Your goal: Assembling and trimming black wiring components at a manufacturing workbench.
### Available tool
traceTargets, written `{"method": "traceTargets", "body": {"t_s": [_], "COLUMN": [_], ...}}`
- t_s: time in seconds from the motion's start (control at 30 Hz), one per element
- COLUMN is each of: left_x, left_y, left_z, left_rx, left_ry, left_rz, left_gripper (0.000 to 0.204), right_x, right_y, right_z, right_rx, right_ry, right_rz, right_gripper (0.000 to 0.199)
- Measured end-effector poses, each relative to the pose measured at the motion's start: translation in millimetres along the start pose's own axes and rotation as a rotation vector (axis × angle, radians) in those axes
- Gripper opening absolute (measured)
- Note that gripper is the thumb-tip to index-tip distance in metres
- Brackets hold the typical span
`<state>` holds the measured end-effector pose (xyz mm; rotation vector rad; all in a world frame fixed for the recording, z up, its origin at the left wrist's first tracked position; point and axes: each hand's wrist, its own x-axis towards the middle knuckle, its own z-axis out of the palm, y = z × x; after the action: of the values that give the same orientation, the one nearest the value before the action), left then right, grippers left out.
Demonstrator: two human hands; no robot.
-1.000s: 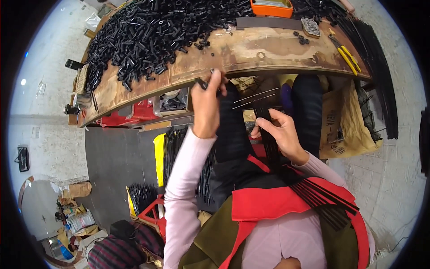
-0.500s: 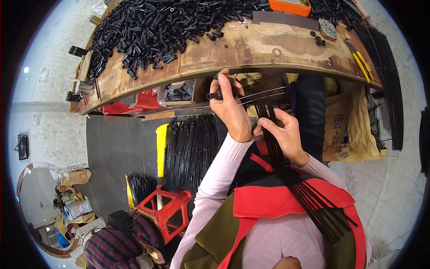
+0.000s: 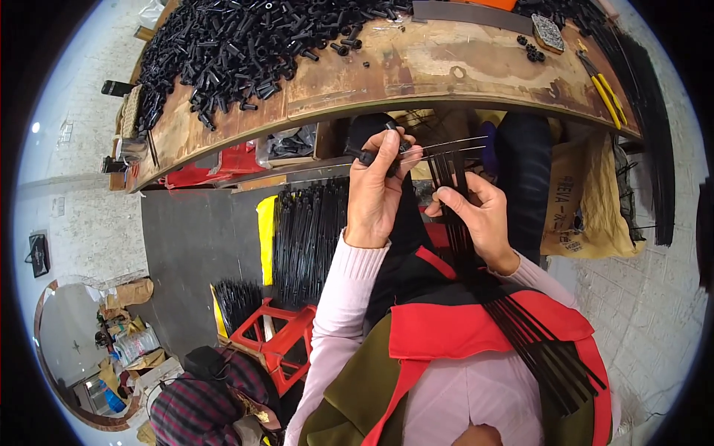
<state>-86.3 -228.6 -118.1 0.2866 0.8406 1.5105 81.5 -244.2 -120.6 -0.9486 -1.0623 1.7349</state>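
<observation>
My left hand is closed around several short black tubular pieces. Thin metal rods stick out from that hand toward the right, crossing the upper ends of a bundle of black rods. My right hand grips the bundle near its upper end, thumb across the front. Its lower part fans out over my lap and the red-trimmed apron. Whether the metal rods are fixed into the tubular pieces is hidden by my left fingers.
A wooden table curves ahead, bearing a heap of black tubular parts and yellow-handled pliers. Left below stand upright black rods and a red stool near a person in plaid. Right hangs a brown sack.
My left hand has turned more upright and shifted a little left and down. The metal rods lie flatter, and the bundle's upper ends have spread slightly. Both hands keep their hold.
</observation>
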Motion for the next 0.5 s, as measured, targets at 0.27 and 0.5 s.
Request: {"method": "traceTargets", "body": {"t_s": [0.27, 0.5], "left_x": [11.8, 19.3], "left_y": [-9.7, -11.2], "left_z": [7.8, 7.1], "left_rx": [0.066, 0.044], "left_ry": [-0.020, -0.045], "left_rz": [-0.036, -0.050], "left_gripper": [0.015, 0.015], "right_x": [10.8, 15.8], "right_y": [-1.4, 0.8], "right_z": [-8.8, -8.6], "right_rx": [0.020, 0.025], "right_ry": [0.011, 0.020], "right_rz": [-0.001, -0.009], "right_gripper": [0.016, 0.017]}}
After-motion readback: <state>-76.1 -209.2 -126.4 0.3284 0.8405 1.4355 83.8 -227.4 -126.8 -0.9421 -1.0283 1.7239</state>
